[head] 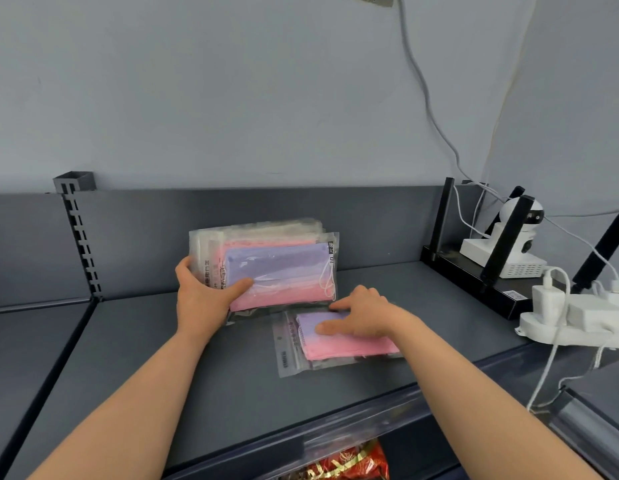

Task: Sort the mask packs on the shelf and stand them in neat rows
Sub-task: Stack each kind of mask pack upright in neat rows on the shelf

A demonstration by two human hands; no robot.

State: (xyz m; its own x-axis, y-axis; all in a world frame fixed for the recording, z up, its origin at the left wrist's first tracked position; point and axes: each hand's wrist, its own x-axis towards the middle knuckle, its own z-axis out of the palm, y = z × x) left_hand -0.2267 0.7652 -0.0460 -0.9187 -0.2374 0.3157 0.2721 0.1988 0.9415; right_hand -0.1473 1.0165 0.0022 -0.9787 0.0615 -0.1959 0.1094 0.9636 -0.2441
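Both forearms reach over the shelf (128,358): the left hand (200,292) grips the standing row of mask packs (266,261), the right hand (360,313) lies open on one flat pack (335,344), seemingly the last left to stand.

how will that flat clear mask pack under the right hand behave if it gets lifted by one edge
The flat clear plastic pack of pink and purple masks will probably sag, being thin film over soft cloth. Likely light. Its glossy film may slide on the smooth grey shelf under the right hand.
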